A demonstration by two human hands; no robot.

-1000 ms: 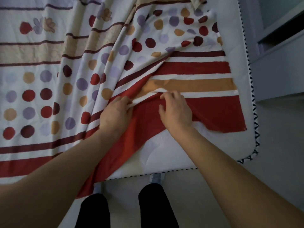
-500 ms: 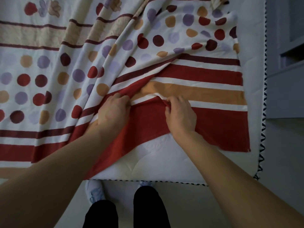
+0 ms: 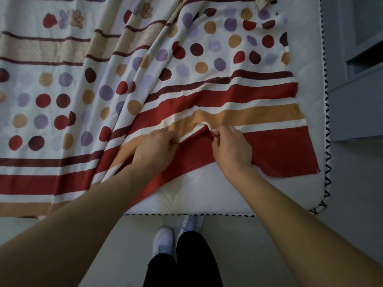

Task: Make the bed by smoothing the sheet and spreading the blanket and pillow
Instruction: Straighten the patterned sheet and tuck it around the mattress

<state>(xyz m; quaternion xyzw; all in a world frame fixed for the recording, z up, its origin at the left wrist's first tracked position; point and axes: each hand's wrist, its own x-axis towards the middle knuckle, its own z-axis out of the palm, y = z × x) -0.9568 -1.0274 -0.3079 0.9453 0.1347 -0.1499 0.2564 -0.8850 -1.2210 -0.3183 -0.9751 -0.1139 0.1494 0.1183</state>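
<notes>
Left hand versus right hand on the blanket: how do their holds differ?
The left hand grips the blanket at its orange stripe; the right hand pinches up a ridge of the red band. The left hand sits by the bunched folds, the right hand by the flatter side. Both have curled fingers, backs up.

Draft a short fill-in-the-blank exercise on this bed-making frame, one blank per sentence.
1. The left hand and right hand both pinch a fold of the blanket; the right hand's pinch is in the wide ____ band.
2. Further up, the blanket is patterned with coloured ____.
3. The bare mattress has a black ____ trim along its edge.
4. The person's shoes are ____.

Missing words: red; dots; zigzag; white.
</notes>
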